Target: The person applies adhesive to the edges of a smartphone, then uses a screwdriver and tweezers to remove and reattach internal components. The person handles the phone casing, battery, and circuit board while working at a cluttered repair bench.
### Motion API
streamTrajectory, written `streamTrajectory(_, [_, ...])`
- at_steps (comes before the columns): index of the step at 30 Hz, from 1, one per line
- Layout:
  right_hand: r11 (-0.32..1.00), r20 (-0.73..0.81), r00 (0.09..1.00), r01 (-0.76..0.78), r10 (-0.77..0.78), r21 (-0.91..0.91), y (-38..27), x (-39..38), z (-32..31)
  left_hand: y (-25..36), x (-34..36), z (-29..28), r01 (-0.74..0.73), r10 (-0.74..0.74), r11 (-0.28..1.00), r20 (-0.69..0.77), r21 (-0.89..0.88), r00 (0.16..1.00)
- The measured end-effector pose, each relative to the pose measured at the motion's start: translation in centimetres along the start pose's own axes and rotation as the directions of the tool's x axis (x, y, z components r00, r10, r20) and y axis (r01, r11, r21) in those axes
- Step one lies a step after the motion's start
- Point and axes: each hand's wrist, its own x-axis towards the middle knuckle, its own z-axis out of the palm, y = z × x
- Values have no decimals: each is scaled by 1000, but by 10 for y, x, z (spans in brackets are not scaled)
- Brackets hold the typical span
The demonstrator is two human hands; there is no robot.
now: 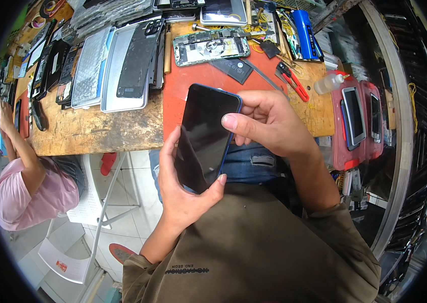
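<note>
A dark-screened smartphone with a blue edge [203, 139] is held in the middle of the view, over my lap at the workbench's front edge. My left hand [185, 197] grips its lower part, thumb along the bottom right corner. My right hand [266, 121] is wrapped at the upper right side, its thumb resting on the screen near the edge. Beyond the phone on the red mat [175, 81] lie an opened green-framed phone [211, 48], a black battery [231, 70] and red-handled pliers [296, 83].
Trays with phone parts [122, 108] fill the back left. A liquid bottle [327, 83], a blue cylindrical tool [304, 35] and a pink tray with phones [339, 156] are at the right. At the left, a person in a pink sleeve [24, 197] works beside a white folding chair [62, 260].
</note>
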Motion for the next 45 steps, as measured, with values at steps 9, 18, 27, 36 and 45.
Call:
streamTrajectory(9, [959, -80, 956, 283, -283, -13, 3, 27, -1, -7, 32, 5, -102, 161, 942, -166, 321, 973])
streamTrajectory(18, [767, 53, 833, 530, -551, -362, -13, 81, -21, -11, 77, 3, -170, 248, 919, -187, 357, 950])
streamTrajectory(27, [853, 42, 856, 516, -515, -75, 26, 74, -8, -1, 107, -18, -566, 597, 682, 95, 464, 797])
streamTrajectory(36, [702, -229, 678, 584, -698, -408, -7, 9, -5, -10, 139, 1, -648, 617, 724, 200, 237, 761])
streamTrajectory(45, [279, -78, 487, 357, -870, -891, -19, -16, 20, -7, 128, 27, -597, 622, 738, 24, 315, 782])
